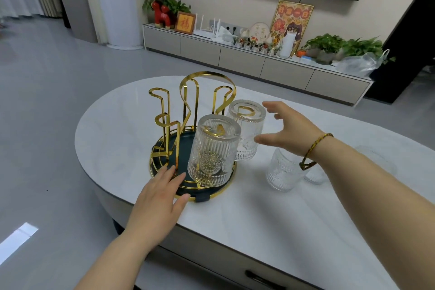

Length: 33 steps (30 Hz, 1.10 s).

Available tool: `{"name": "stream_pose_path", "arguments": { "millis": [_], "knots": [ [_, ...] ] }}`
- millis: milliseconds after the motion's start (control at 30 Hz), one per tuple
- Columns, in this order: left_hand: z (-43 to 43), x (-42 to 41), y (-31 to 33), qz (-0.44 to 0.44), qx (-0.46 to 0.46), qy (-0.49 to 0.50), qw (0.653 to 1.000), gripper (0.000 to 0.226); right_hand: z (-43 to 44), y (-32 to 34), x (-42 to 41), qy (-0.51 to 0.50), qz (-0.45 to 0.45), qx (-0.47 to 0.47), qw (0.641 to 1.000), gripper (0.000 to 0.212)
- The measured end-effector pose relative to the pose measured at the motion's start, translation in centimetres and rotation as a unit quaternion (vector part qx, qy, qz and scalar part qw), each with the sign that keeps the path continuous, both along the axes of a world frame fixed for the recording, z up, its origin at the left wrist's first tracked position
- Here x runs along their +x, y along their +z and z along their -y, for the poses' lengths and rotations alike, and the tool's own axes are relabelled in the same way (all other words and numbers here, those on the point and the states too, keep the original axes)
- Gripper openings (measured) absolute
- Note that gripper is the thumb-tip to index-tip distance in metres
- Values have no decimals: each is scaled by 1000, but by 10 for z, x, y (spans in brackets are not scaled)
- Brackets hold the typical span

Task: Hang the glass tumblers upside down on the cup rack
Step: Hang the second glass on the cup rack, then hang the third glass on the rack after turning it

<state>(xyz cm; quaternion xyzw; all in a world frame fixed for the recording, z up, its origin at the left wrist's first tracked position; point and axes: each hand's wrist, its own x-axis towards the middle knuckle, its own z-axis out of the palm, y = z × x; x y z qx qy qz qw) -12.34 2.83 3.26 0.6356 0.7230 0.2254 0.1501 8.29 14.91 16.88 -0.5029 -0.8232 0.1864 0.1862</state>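
White oval table (131, 125) carries everything. Gold cup rack (188, 101) with dark round tray base stands left of centre, several upright prongs bare. Two glass tumblers already hang mouth-down on prongs: near tumbler (213, 150) at tray front, far tumbler (246, 129) just behind and right of it, both long axes roughly vertical, base up, near one tilted slightly. Two tumblers not yet hung sit on the table right of the rack, partly hidden under the right forearm: clear tumbler (281, 170) upright as far as can be told, second one (314, 175) mostly covered, orientation unclear. Right hand (286, 128) hovers above them, fingers spread wide, empty, beside the far hung tumbler, not touching. Left hand (160, 192) lies flat and open on tray rim, holding nothing, apparently steadying rack. Next pick likely the clear tumbler: lies directly below and slightly toward the person from the right hand, right hand clearly nearer; needs flipping before the free prongs at left.
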Motion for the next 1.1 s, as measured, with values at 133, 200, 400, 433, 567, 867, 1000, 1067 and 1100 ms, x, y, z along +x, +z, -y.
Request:
{"name": "stream_pose_path", "arguments": {
  "millis": [133, 200, 400, 433, 567, 867, 1000, 1067, 1100],
  "knots": [
    [8, 11, 1, -21, 12, 17, 1000, 49, 27, -22, 33, -57, -99, 18, 993, 50],
    [14, 20, 0, -34, 20, 19, 999, 49, 41, -37, 48, -101, -171, 26, 980, 37],
    [26, 56, -8, -82, 16, -43, 996, 52, 68, -92, 71, -198, -282, -14, 939, 27],
    [26, 60, -10, -89, 10, -58, 994, 53, 68, -101, 72, -215, -287, -25, 933, 30],
    [23, 75, -20, -106, -39, -113, 987, 55, 59, -126, 69, -240, -291, -74, 923, 63],
    [20, 75, -26, -116, -57, -130, 983, 56, 19, -147, 47, -276, -261, -75, 922, 98],
    [19, 73, -25, -116, -56, -133, 983, 57, 9, -150, 41, -331, -243, -74, 909, 104],
    [19, 73, -23, -116, -55, -135, 983, 57, 6, -152, 39, -340, -244, -81, 905, 99],
    [19, 73, -22, -114, -55, -136, 983, 57, 6, -152, 39, -342, -246, -83, 903, 96]
  ]
}}
